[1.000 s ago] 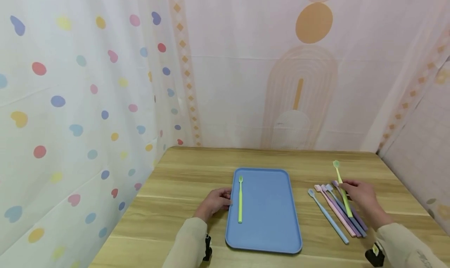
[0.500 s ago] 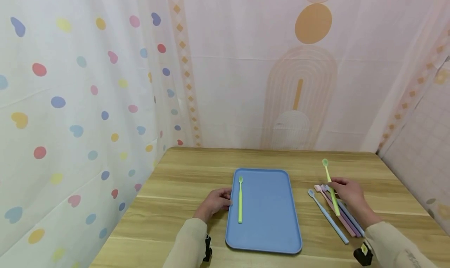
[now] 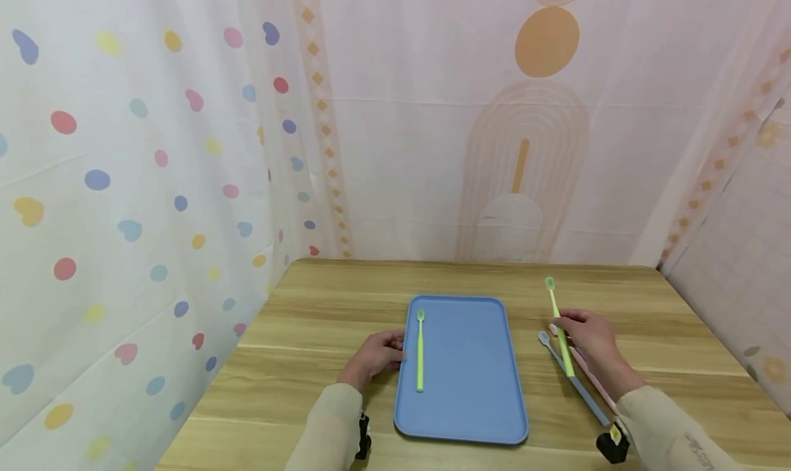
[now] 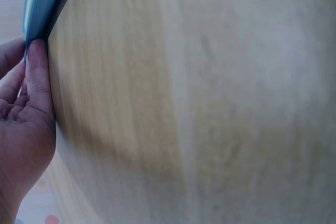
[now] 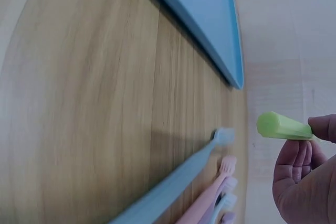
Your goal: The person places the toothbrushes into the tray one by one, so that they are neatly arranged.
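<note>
My right hand (image 3: pixel 590 337) pinches a light green toothbrush (image 3: pixel 565 355) between thumb and fingers. It is held up over the loose toothbrushes, its head pointing away from me. In the right wrist view the butt of its handle (image 5: pixel 278 126) faces the camera. To the left lies a blue rectangular tray (image 3: pixel 472 375), and on its left side rests another green toothbrush (image 3: pixel 420 358), lying lengthwise. My left hand (image 3: pixel 373 355) holds the tray's left edge; in the left wrist view that edge runs between the thumb and the fingers (image 4: pixel 39 74).
Right of the tray, a blue toothbrush (image 3: pixel 590 401) and a pink toothbrush (image 3: pixel 596 383) lie on the wooden table (image 3: pixel 309 320). In the right wrist view, further purple and pale blue heads show beside the pink head (image 5: pixel 228 165). Patterned curtains (image 3: pixel 408 148) stand behind and at both sides.
My right hand has carried the green toothbrush leftward from the right end of the row, towards the tray. The left hand and the tray stay in place.
</note>
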### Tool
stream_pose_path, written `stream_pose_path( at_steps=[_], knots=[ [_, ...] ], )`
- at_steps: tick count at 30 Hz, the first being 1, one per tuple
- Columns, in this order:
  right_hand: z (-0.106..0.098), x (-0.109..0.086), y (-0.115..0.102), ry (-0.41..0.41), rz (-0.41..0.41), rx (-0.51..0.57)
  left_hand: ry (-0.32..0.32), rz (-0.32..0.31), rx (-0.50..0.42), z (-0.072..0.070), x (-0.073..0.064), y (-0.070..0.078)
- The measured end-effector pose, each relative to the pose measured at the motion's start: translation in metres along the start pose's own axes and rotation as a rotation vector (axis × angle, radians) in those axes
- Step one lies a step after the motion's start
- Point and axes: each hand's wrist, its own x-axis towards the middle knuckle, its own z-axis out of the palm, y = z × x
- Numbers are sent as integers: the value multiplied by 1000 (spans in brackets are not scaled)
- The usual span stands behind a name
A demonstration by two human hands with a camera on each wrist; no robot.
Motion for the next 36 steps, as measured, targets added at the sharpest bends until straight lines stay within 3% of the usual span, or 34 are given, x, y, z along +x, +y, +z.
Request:
stream_pose_path(
  at_steps=[14, 36],
  knots=[
    [35, -4, -3, -15, -29, 25, -4, 12, -2, 0, -3, -5],
    [85, -10, -12, -8, 36, 125, 5, 10, -6, 1, -1, 0]
  ],
)
